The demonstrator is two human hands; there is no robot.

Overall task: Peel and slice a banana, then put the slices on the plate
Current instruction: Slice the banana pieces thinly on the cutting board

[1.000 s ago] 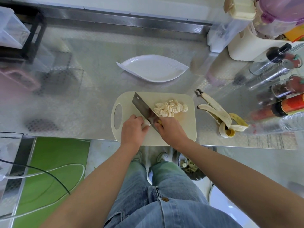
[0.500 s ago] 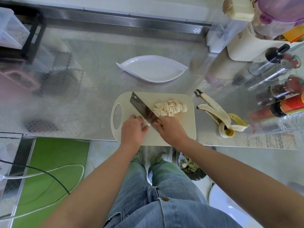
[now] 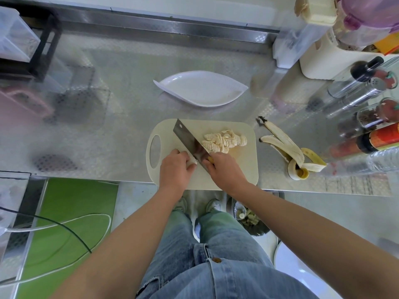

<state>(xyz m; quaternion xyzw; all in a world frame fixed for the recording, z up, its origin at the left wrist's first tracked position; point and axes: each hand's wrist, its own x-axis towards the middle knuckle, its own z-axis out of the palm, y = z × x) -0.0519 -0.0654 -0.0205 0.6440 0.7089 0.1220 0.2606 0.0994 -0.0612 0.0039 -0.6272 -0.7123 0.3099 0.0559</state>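
Note:
A cream cutting board (image 3: 241,167) lies at the counter's front edge. On it a row of pale banana slices (image 3: 224,140) leans together to the right of a steel cleaver (image 3: 187,139). My right hand (image 3: 225,171) grips the cleaver's handle, the blade slanting up and left. My left hand (image 3: 176,169) pinches a short stub of peeled banana (image 3: 192,161) just left of the blade. A white leaf-shaped plate (image 3: 200,89) sits bare behind the board.
The banana peel (image 3: 291,147) lies on the metal counter right of the board. Bottles and spice jars (image 3: 367,117) crowd the right side, with a cream container (image 3: 330,59) behind. A black rack (image 3: 32,46) stands far left. A bin (image 3: 250,219) is on the floor below.
The cleaver has shifted slightly left along the banana stub between cuts. Both hands stay in place on the board, and the stub has grown shorter.

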